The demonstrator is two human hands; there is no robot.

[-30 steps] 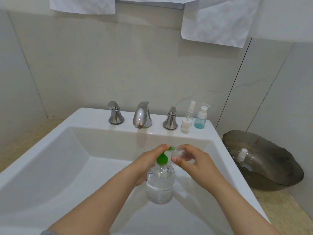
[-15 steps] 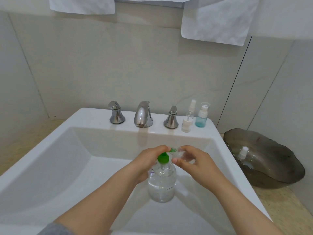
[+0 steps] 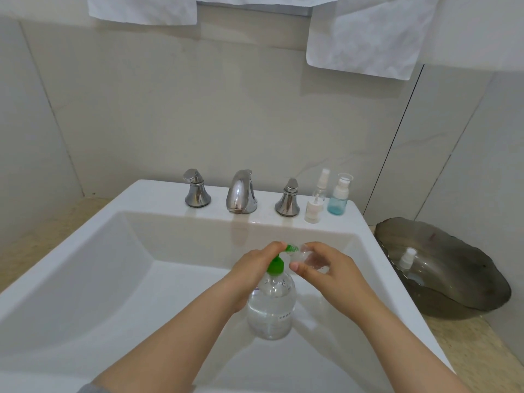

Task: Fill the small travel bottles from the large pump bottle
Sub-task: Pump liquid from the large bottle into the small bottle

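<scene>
Over the basin of the white sink (image 3: 365,222), the left hand (image 3: 252,269) is wrapped round the top of the large pump bottle (image 3: 272,307). Its fingers are curled over the green pump (image 3: 275,266), and the nozzle points to the right. The bottle is clear and holds clear liquid; whether its base rests on the basin floor cannot be told. The right hand (image 3: 331,272) pinches a small clear bottle (image 3: 309,258) between thumb and curled fingers, tilted so its mouth meets the green nozzle tip. The two hands are close together, almost touching. On the ledge behind stand a chrome tap (image 3: 241,192) with two handles (image 3: 197,190) and, just right of them, a group of small things: a clear spray bottle (image 3: 321,185), a white pump cap (image 3: 313,209) in front of it, and a blue bottle (image 3: 338,201) beside it. To the right of the sink, on the counter, sits a grey bowl (image 3: 467,279) with a white-capped little bottle (image 3: 407,258) lying inside. Two white towels (image 3: 365,38) hang at the top of the wall.
</scene>
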